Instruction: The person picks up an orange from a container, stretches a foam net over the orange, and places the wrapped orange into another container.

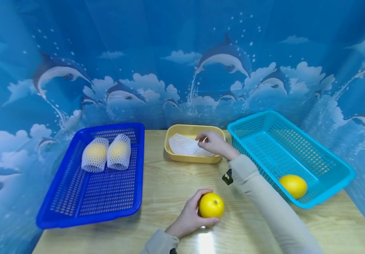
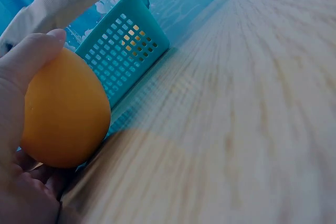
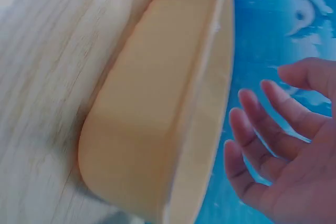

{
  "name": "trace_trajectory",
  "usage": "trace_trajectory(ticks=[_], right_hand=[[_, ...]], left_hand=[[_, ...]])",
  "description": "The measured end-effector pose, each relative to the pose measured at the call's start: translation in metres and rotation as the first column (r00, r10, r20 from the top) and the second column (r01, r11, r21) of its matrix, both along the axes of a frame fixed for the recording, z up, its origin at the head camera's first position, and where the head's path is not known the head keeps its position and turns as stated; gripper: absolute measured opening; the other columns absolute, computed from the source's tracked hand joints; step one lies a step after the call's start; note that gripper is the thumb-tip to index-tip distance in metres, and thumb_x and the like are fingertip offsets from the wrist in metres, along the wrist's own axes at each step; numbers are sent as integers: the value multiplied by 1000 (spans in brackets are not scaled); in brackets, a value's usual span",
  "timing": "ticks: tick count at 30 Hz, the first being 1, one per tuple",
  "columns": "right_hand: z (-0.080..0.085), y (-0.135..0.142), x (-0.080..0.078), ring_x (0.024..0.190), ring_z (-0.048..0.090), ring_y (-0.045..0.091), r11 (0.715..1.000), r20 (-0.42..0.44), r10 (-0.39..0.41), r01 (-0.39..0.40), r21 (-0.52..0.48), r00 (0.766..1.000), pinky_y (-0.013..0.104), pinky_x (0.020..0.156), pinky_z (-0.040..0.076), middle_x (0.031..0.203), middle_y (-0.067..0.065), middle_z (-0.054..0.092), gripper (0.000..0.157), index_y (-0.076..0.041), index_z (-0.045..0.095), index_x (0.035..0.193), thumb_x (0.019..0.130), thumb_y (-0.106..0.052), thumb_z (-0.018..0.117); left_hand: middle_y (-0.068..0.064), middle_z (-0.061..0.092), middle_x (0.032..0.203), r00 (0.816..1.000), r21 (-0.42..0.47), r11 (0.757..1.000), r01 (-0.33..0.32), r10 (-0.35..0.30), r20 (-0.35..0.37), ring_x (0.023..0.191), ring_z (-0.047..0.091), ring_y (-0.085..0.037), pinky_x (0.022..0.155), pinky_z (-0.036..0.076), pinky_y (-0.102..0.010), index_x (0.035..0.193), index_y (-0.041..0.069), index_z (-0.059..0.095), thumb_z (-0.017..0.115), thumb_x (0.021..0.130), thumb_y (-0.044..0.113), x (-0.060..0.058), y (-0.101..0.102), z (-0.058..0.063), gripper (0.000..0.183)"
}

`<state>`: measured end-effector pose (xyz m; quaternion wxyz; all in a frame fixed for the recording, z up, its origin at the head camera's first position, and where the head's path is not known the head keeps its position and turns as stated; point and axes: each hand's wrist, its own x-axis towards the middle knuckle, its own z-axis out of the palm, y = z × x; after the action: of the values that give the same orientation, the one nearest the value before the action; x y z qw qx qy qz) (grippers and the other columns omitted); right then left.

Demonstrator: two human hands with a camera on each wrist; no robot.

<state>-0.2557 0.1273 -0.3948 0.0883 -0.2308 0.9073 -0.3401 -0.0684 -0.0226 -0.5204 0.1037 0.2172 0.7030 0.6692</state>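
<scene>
My left hand [image 1: 190, 215] grips an orange [image 1: 212, 205] low over the wooden table, thumb on one side and fingers on the other. In the left wrist view the orange [image 2: 65, 109] sits against the palm, close to the tabletop. My right hand [image 1: 213, 143] is above the yellow tray [image 1: 195, 158], over the white foam fruit nets [image 1: 185, 144] lying in it. The right wrist view shows this hand [image 3: 283, 145] beside the tray's rim, fingers loosely bent and apart, with nothing between them. The nets are hidden behind the tray wall [image 3: 147, 87] there.
A dark blue basket [image 1: 112, 197] at the left holds two netted fruits [image 1: 95, 153]. On the right stands a turquoise basket [image 1: 265, 148] with one bare orange [image 1: 293, 186] in its near corner. A dolphin-print curtain [image 1: 182, 63] hangs behind the table [image 1: 157, 187].
</scene>
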Motion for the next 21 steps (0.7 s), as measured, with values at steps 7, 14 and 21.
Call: trace_trajectory(ticks=[7, 14, 21], right_hand=[[-18, -20, -32, 118, 54, 36, 991, 141, -1, -17, 130, 990, 47, 98, 47, 130, 26, 56, 54, 10, 48, 138, 96, -22, 63], [-33, -25, -40, 127, 49, 33, 968, 210, -94, 40, 247, 973, 54, 109, 34, 137, 17, 55, 63, 1, 52, 137, 92, -41, 68], [-36, -33, -42, 84, 55, 23, 970, 143, -145, 112, 216, 979, 48, 88, 44, 91, 6, 62, 19, -5, 66, 95, 91, -23, 71]], left_hand=[[6, 55, 132, 1000, -18, 1000, -3, 3, 4, 116, 57, -15, 98, 47, -32, 140, 16, 48, 89, 72, 22, -2, 0, 2, 80], [8, 55, 133, 1000, -33, 999, -9, 9, 8, 117, 57, -15, 99, 47, -33, 140, 17, 47, 89, 72, 24, -1, -1, 1, 81], [5, 56, 132, 1000, -33, 999, -8, 7, -25, 115, 57, -15, 99, 47, -33, 139, 15, 48, 90, 72, 22, -1, 0, 1, 79]])
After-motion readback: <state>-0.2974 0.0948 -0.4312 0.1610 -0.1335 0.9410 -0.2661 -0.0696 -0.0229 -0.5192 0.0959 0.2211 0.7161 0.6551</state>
